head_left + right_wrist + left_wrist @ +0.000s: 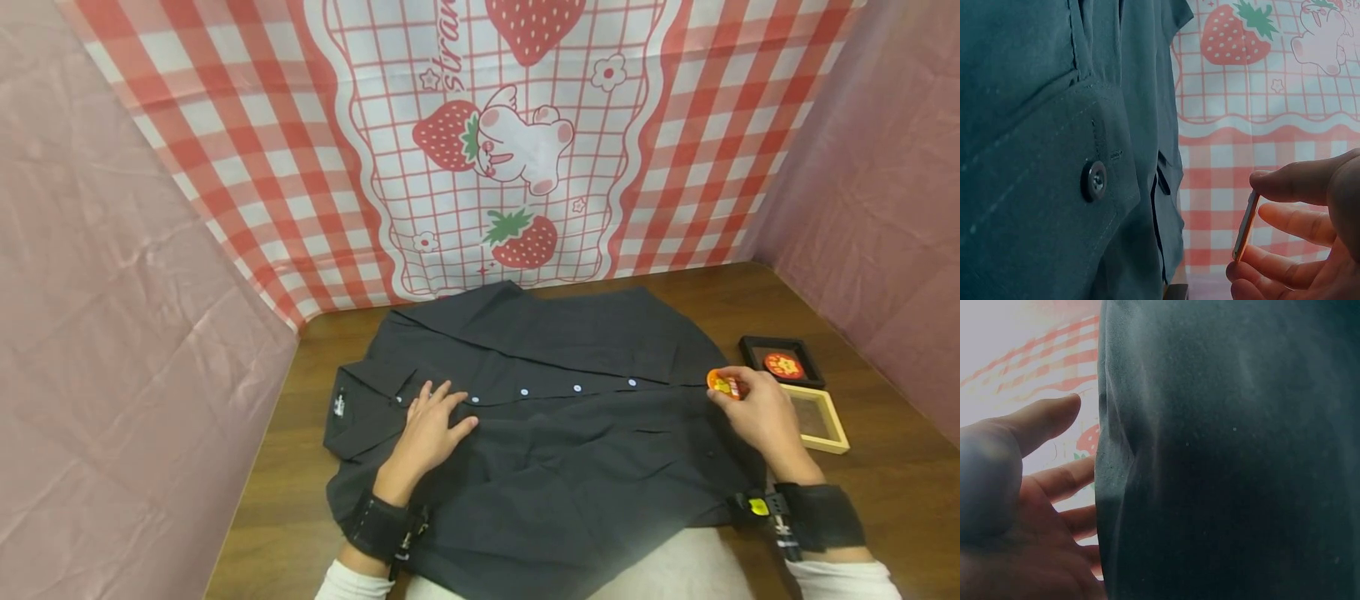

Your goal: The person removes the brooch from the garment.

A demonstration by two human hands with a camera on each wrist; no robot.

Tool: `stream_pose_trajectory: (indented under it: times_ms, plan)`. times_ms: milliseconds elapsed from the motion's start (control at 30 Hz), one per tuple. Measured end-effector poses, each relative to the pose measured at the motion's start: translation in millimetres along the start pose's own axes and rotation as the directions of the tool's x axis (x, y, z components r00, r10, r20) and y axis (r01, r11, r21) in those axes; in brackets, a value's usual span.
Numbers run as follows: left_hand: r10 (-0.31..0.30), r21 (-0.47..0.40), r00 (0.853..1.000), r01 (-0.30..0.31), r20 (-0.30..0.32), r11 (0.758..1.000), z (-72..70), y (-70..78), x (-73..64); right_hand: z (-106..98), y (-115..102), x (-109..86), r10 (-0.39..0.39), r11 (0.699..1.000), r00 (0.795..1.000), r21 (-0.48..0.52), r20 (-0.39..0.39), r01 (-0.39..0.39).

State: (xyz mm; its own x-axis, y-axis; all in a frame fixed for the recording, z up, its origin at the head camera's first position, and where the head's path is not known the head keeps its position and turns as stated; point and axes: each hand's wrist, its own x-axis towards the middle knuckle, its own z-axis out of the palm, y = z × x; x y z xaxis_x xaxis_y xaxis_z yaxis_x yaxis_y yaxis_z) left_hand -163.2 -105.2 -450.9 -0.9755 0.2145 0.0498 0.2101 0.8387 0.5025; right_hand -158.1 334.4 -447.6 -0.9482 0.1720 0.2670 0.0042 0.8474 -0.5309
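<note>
A dark button-up shirt (570, 467) lies spread over the table, its collar at the left and its row of light buttons running across. On the shirt front near the collar rests my left hand (427, 433), fingers spread and holding nothing. Over the hem end, my right hand (765, 417) pinches a round orange badge (718, 383) between thumb and fingers. Edge-on in the right wrist view, the badge (1245, 228) looks thin and flat. A cuff with a dark button (1094, 181) shows close up there. Dark cloth (1222, 450) fills most of the left wrist view.
Beside the right hand stands a black tray (772, 340) with a red round badge (783, 365) in it. A light wooden tray (831, 417), partly behind the hand, sits in front. A strawberry-print checked cloth (262, 192) hangs behind the wooden table (262, 500).
</note>
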Motion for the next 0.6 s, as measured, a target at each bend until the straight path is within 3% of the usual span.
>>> stream_pose_trajectory:
  times_ms: [600]
  plan:
    - [-0.016, -0.03, 1.0, 0.015, -0.016, 0.999, -1.5, 2.6, -0.4, -16.9, 22.6, 8.8, 0.043, 0.999, 0.999, -0.006, -0.028, -0.043]
